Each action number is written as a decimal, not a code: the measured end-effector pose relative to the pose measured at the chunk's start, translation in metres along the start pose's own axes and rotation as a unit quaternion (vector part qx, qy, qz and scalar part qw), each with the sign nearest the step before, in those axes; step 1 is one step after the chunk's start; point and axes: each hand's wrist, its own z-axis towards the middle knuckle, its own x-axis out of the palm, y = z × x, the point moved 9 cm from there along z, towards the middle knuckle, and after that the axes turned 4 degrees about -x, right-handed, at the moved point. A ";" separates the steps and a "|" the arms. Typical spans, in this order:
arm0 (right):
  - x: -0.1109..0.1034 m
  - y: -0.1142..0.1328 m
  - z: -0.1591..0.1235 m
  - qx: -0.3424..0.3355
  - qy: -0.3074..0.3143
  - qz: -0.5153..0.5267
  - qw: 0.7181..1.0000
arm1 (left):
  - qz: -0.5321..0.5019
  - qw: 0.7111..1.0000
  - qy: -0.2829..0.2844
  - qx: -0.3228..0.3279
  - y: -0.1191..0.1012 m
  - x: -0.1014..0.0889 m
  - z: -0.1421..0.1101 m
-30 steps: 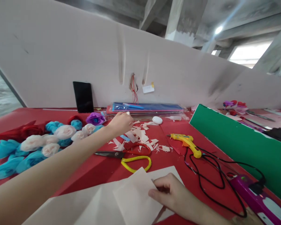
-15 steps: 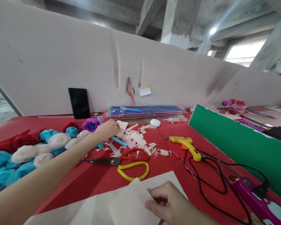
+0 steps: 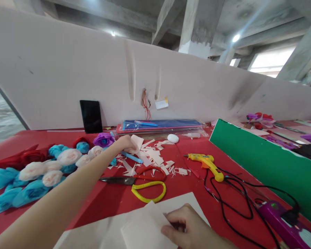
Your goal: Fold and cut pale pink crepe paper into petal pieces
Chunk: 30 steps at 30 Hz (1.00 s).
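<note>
My left hand [image 3: 125, 143] reaches far across the red table [image 3: 186, 186] and is closed on a pale pink paper piece [image 3: 138, 143], beside a blue pen [image 3: 131, 157] and a scatter of pink paper scraps [image 3: 155, 157]. My right hand [image 3: 191, 231] is near the front edge, its fingers pinching a folded pale pink paper sheet [image 3: 142, 228]. Scissors with a red and a yellow handle [image 3: 142, 183] lie between the two hands.
Paper flowers in blue, pink, purple and red [image 3: 41, 166] lie at the left. A yellow glue gun [image 3: 207, 163] with a black cord, a purple power strip [image 3: 282, 221], a green board [image 3: 269, 162], a black phone [image 3: 91, 116] and packed paper sheets [image 3: 160, 125] stand around.
My left hand has drawn back from the far packets toward the flowers and now holds a pink paper piece. My right hand stays on the folded sheet.
</note>
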 end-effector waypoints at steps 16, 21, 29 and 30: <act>-0.027 0.016 0.003 0.024 -0.092 0.211 0.973 | -0.411 0.910 0.021 -0.055 -0.017 -0.034 -0.068; -0.040 0.024 0.000 -0.012 -0.151 0.243 0.958 | -0.532 0.844 0.061 -0.031 -0.030 -0.022 -0.129; -0.037 0.028 -0.003 -0.009 -0.168 0.216 0.962 | -0.645 0.728 0.214 -0.087 -0.051 0.056 -0.189; -0.037 0.029 -0.003 -0.008 -0.167 0.214 0.963 | -0.646 0.726 0.217 -0.093 -0.051 0.060 -0.191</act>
